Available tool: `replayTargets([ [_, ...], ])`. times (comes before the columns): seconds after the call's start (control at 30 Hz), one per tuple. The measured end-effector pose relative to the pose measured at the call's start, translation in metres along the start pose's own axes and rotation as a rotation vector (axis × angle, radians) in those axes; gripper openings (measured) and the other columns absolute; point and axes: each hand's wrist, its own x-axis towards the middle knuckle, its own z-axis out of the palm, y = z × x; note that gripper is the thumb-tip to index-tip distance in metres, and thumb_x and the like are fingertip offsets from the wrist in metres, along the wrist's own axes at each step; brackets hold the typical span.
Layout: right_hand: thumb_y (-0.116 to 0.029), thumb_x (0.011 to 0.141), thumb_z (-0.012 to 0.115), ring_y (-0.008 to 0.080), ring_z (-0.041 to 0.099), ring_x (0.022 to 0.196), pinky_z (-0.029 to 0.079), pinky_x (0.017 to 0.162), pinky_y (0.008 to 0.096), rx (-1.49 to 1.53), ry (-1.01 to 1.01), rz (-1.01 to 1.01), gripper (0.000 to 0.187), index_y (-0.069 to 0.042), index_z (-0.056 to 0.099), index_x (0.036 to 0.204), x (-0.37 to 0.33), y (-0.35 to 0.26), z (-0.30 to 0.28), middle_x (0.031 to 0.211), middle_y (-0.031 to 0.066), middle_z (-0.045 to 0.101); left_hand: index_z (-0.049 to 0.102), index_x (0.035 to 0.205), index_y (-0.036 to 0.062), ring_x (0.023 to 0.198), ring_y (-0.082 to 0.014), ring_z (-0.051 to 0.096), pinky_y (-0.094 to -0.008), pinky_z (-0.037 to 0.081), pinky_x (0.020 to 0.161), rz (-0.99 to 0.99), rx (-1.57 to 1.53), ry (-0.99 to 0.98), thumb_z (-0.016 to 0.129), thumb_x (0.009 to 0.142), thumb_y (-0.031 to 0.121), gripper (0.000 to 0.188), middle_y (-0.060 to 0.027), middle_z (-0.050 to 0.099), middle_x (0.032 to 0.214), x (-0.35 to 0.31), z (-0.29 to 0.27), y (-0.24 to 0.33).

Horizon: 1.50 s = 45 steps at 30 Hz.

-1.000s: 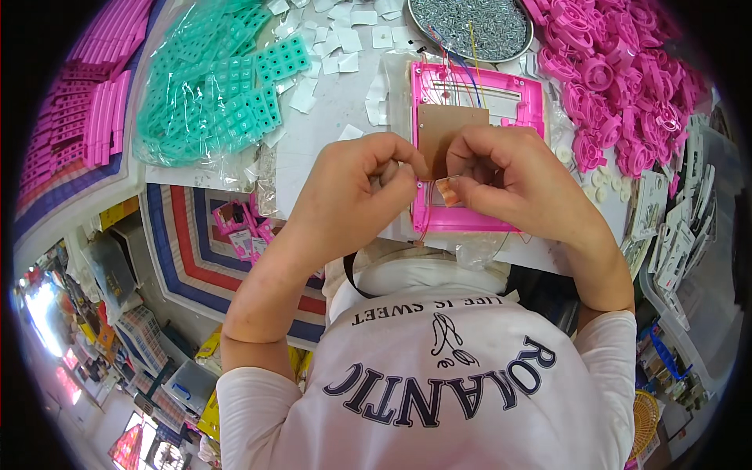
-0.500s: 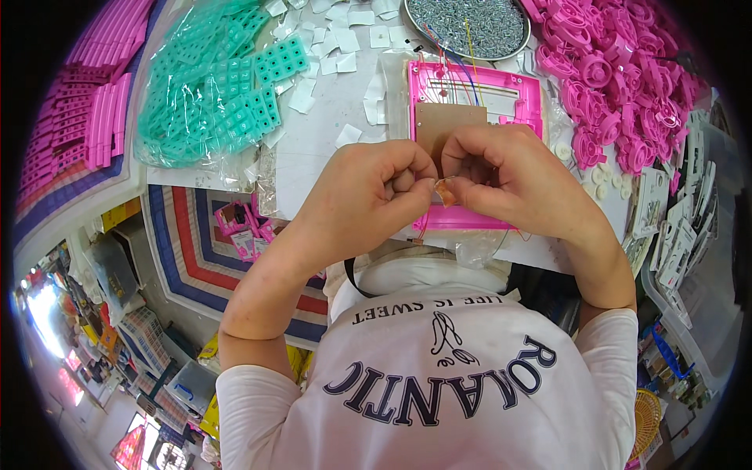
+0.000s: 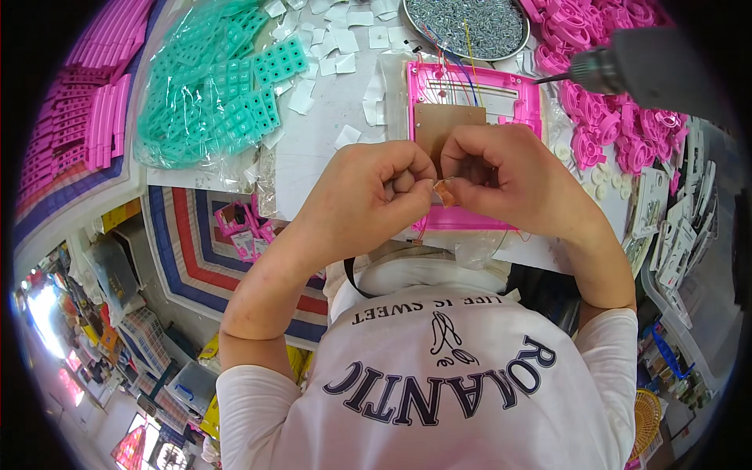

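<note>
Desk (image 3: 313, 145) carries the pink casing (image 3: 474, 221), which lies beneath both hands. Newly swung well into view on the right, a dark tool (image 3: 658, 66) with a thin bit points toward the casing's upper right edge; neither hand holds it, so the work seems to stay with the fingers. The right hand (image 3: 513, 184) pinches an orange-and-white piece (image 3: 446, 192) above the casing, just below the brown board (image 3: 446, 125). The left hand (image 3: 372, 188), apart from that piece a second ago, now curls its fingertips against its edge; whether they grip, I cannot tell.
</note>
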Motion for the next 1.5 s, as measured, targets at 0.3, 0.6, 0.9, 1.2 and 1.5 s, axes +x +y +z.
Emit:
replayTargets([
  [0.3, -0.009, 0.082, 0.072, 0.0212, 0.065, 0.063, 0.051, 0.06, 0.0327, -0.009, 0.014, -0.009, 0.014, 0.001, 0.064, 0.089, 0.0, 0.001, 0.001, 0.072, 0.0121, 0.066, 0.065, 0.092, 0.0008, 0.058, 0.0021, 0.035, -0.0189, 0.027, 0.051, -0.013, -0.011, -0.014, 0.065, 0.091, 0.004, 0.003, 0.0113, 0.046, 0.065, 0.001, -0.001, 0.0],
  [0.6, -0.008, 0.082, 0.071, 0.0221, 0.064, 0.062, 0.05, 0.059, 0.0335, 0.001, 0.009, -0.08, 0.013, 0.0, 0.064, 0.089, 0.003, 0.005, 0.001, 0.071, 0.0126, 0.065, 0.065, 0.095, 0.0005, 0.059, 0.0014, 0.036, -0.0195, 0.027, 0.052, -0.015, -0.004, -0.019, 0.065, 0.093, 0.005, 0.005, 0.0106, 0.047, 0.067, -0.001, -0.002, -0.001],
  [0.9, -0.007, 0.082, 0.073, 0.0212, 0.065, 0.063, 0.051, 0.059, 0.0332, -0.015, 0.057, -0.092, 0.013, 0.0, 0.064, 0.09, 0.001, 0.003, 0.001, 0.071, 0.0114, 0.065, 0.065, 0.098, 0.0011, 0.063, 0.0012, 0.037, -0.0192, 0.028, 0.054, -0.027, -0.104, -0.055, 0.063, 0.098, 0.007, 0.007, 0.0096, 0.05, 0.074, 0.0, -0.002, -0.001],
  [1.2, 0.0, 0.083, 0.072, 0.0125, 0.062, 0.065, 0.047, 0.056, 0.0261, -0.063, 0.122, -0.21, 0.012, -0.002, 0.063, 0.09, -0.004, 0.012, 0.006, 0.076, 0.0051, 0.063, 0.065, 0.097, -0.0005, 0.063, 0.0025, 0.04, -0.0174, 0.03, 0.054, -0.13, -0.323, -0.093, 0.064, 0.095, 0.002, 0.003, 0.0099, 0.052, 0.073, 0.001, 0.003, -0.006],
  [1.5, -0.002, 0.077, 0.073, 0.0276, 0.068, 0.075, 0.055, 0.065, 0.0369, -0.254, 0.354, -0.422, 0.016, -0.003, 0.064, 0.09, -0.019, 0.011, 0.025, 0.094, 0.011, 0.067, 0.065, 0.093, 0.0015, 0.062, 0.0034, 0.044, -0.0161, 0.033, 0.054, -0.157, -0.42, -0.026, 0.068, 0.091, -0.001, 0.004, 0.0092, 0.056, 0.073, -0.001, 0.011, -0.006],
])
